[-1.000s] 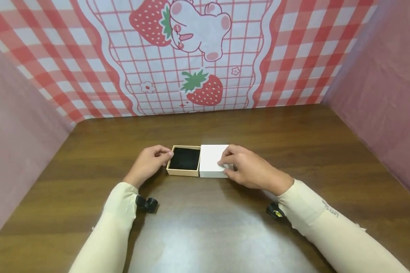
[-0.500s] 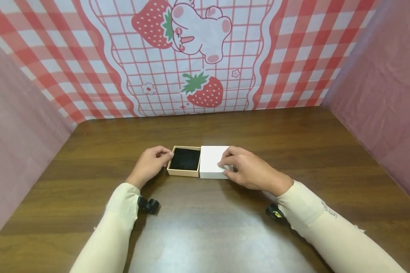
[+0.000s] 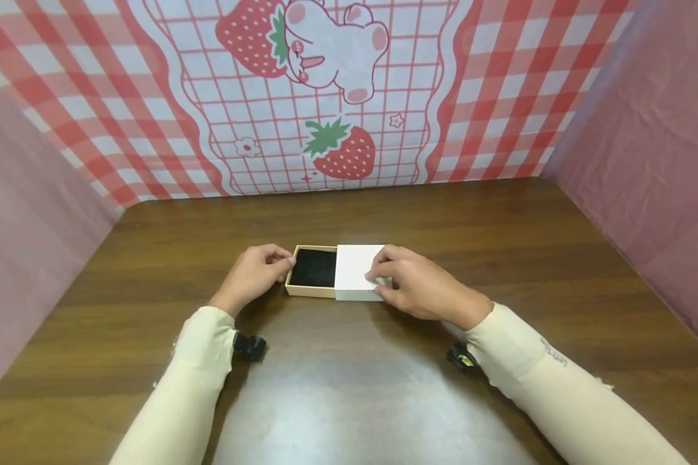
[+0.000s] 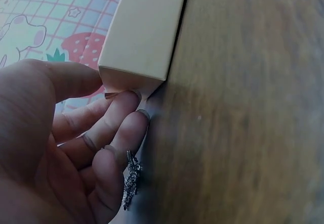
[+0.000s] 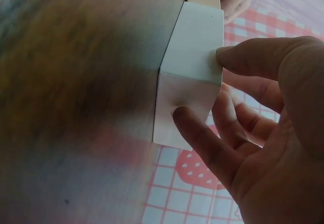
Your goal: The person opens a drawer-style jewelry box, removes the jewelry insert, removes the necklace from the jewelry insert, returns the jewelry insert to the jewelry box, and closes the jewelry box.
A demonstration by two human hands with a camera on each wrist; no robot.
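Observation:
A shallow tan box tray (image 3: 311,292) with a black pad (image 3: 313,268) inside lies on the table, its right end under a white box sleeve (image 3: 351,268). My left hand (image 3: 253,274) pinches the tray's left end, thumb at the rim. In the left wrist view a small silvery, textured piece (image 4: 130,181) shows beside the curled little finger; I cannot tell whether that hand holds it. My right hand (image 3: 424,284) grips the sleeve's right part. In the right wrist view its thumb lies at the sleeve's upper edge and another finger presses the end face (image 5: 187,90).
The wooden table (image 3: 349,361) reaches back to a red-and-white cloth (image 3: 349,97) printed with strawberries. Pink cloth sides (image 3: 651,168) stand at left and right. A small black camera (image 3: 249,347) is strapped at each wrist.
The tray has slid right into the sleeve: its right rim, visible beside the sleeve before, is now covered. Both hands keep their hold. The head view has shifted slightly.

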